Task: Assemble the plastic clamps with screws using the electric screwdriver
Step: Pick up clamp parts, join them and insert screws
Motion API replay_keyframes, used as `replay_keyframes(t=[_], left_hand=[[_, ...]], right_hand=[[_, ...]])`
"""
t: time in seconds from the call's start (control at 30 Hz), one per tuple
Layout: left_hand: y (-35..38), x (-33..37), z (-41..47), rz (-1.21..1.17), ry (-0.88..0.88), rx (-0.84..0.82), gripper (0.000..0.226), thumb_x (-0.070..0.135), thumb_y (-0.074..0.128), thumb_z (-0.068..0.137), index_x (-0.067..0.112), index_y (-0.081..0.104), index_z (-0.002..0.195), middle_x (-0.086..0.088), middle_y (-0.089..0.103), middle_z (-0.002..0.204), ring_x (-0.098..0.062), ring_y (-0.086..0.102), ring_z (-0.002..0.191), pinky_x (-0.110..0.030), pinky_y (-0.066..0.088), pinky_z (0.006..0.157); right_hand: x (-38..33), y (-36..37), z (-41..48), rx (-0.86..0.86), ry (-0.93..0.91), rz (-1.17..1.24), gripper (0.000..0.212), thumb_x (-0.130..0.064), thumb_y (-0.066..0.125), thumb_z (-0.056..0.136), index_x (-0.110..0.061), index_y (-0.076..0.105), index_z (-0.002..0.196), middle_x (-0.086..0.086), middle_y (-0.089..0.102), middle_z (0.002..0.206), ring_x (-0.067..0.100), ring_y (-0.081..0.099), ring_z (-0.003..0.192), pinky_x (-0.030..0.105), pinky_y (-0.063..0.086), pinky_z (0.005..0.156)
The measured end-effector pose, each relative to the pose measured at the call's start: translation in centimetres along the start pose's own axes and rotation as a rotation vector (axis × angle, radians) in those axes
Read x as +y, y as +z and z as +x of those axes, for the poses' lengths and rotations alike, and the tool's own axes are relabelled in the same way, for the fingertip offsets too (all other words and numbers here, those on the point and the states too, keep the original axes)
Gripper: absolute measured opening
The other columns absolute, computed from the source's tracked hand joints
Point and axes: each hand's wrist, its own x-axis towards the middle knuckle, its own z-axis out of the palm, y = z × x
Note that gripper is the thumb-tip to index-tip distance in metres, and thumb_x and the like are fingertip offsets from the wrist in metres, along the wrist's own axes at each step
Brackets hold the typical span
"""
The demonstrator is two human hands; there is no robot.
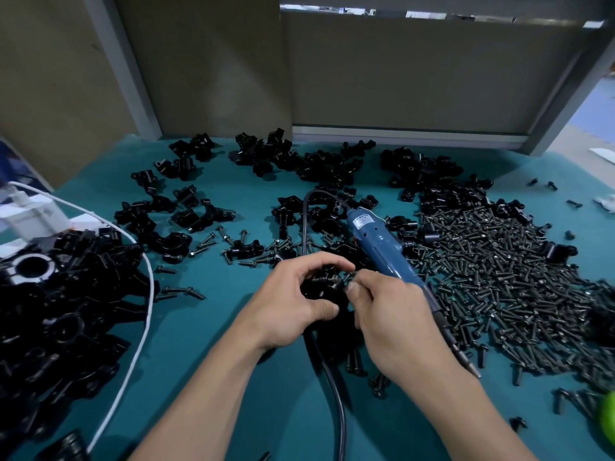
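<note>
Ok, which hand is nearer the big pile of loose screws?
Right. The right hand, holding the screwdriver, lies at the left edge of the screw pile; the left hand is farther left, gripping the clamp.

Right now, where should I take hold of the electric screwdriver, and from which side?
Grip the electric screwdriver round its wide blue barrel, coming from above with the right hand. It slants with the cord at the far end and the slim bit end toward you, beside that hand, so the barrel is the thick, exposed part.
</note>
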Motion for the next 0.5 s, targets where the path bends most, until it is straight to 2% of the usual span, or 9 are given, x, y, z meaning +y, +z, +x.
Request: replay_keyframes(t=[0.13,0.2,0.3,0.37,0.43,0.5], left_hand=[[0.14,-0.03,0.10,0.015,0.012,0.017,0.061,-0.010,0.075,0.074,0.034,0.072,0.115,0.015,0.074,0.114,-0.003,0.067,0.111,-0.020,0.050,0.097],[0.27,0.03,0.03,0.036,0.036,0.009,0.060,-0.007,0.074,0.073,0.035,0.071,0.117,0.016,0.073,0.117,-0.003,0.066,0.115,-0.019,0.048,0.099],[0.35,0.12,-0.05,0.016,0.048,0.032,0.059,-0.002,0.073,0.071,0.039,0.071,0.114,0.016,0.073,0.114,-0.004,0.066,0.111,-0.014,0.049,0.093],[0.44,0.10,0.12,0.002,0.045,0.051,0.059,-0.002,0.075,0.072,0.040,0.071,0.113,0.014,0.074,0.112,-0.006,0.068,0.108,-0.019,0.052,0.093],[0.61,0.11,0.30,0.001,0.041,0.066,0.059,-0.003,0.076,0.071,0.040,0.071,0.112,0.014,0.074,0.113,-0.006,0.068,0.110,-0.024,0.053,0.096],[0.75,0.19,0.33,0.005,0.031,0.069,0.058,0.001,0.075,0.070,0.040,0.071,0.112,0.015,0.074,0.114,-0.005,0.068,0.110,-0.028,0.054,0.098]], right_hand=[[0.25,-0.18,-0.01,-0.058,-0.030,0.089,0.022,-0.031,0.057,0.101,-0.032,0.055,0.079,-0.003,0.066,0.066,0.014,0.058,0.057,0.033,0.046,0.054],[0.47,-0.26,0.08,-0.076,-0.035,0.096,0.024,-0.029,0.059,0.100,-0.032,0.055,0.077,-0.007,0.065,0.065,0.013,0.056,0.057,0.030,0.044,0.053],[0.42,-0.04,0.09,-0.032,-0.037,0.078,0.032,-0.039,0.054,0.102,-0.028,0.055,0.072,-0.010,0.059,0.059,0.011,0.052,0.054,0.026,0.039,0.050],[0.12,0.10,-0.09,0.055,-0.033,0.128,0.030,-0.043,0.055,0.101,-0.028,0.056,0.075,-0.010,0.064,0.062,0.010,0.056,0.057,0.024,0.041,0.051],[-0.10,0.09,-0.12,0.118,-0.023,0.183,0.019,-0.034,0.060,0.099,-0.030,0.056,0.080,-0.010,0.066,0.062,0.011,0.058,0.058,0.022,0.042,0.053],[-0.23,0.09,0.01,0.117,-0.015,0.182,0.021,-0.024,0.061,0.098,-0.031,0.056,0.079,-0.007,0.066,0.062,0.012,0.058,0.057,0.028,0.047,0.056]])
